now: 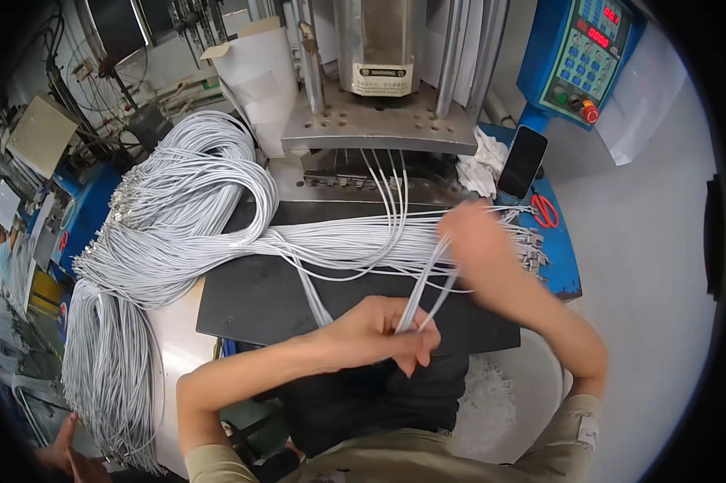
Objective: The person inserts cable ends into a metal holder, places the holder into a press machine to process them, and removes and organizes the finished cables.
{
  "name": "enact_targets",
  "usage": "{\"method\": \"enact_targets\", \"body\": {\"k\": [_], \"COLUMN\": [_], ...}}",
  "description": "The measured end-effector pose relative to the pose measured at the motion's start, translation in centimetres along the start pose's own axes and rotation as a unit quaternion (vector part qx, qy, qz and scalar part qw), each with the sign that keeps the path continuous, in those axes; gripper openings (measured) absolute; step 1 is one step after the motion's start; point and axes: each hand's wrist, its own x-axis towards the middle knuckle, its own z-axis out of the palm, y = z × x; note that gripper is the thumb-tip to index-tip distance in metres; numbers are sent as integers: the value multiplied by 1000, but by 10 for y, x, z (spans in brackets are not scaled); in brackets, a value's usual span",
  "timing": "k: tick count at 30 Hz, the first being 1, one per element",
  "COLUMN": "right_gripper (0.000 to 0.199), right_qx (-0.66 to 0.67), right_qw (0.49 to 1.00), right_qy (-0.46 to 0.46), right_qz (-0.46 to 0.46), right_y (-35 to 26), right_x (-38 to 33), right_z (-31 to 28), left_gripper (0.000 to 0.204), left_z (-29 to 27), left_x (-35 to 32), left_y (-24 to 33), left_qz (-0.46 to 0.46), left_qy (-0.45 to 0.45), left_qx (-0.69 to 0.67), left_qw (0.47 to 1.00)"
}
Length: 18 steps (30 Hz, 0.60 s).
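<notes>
Low in front of me, my left hand (371, 328) is closed around a few thin grey cables (412, 304). Those cables run up to my right hand (477, 241), which is smeared by motion, its fingers pinched on their upper ends. Behind both hands a thick bundle of grey cables (339, 243) lies across a black work board (246, 302). Small metal connectors (532, 249) show at the bundle's right end. Several single cables (398, 187) hang from under the press plate (379, 133) and curve down over the bundle.
Looped cable heaps (194, 177) cover the left side, some hanging down. At right are a phone (523, 163), red-handled scissors (545, 211), a white rag (482, 163) and a blue control box (584, 60). A bin (532, 378) holds pale scraps. Another person's hand (63, 451) shows lower left.
</notes>
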Motion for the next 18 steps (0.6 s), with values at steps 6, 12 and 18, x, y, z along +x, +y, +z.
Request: {"method": "enact_targets", "body": {"k": [6, 12, 18], "right_gripper": [42, 40, 25], "right_qx": [-13, 186, 89], "right_qw": [991, 974, 976], "right_qy": [-95, -108, -96], "right_qz": [94, 71, 171], "right_y": [-32, -26, 47], "right_x": [14, 36, 81], "right_z": [-2, 20, 116], "left_gripper": [23, 22, 23], "left_z": [-3, -20, -16], "left_x": [-4, -31, -23], "left_y": [-46, -53, -65], "left_qz": [-147, -113, -6], "left_qy": [19, 151, 311], "left_qx": [-254, -244, -233], "left_qw": [956, 951, 921]}}
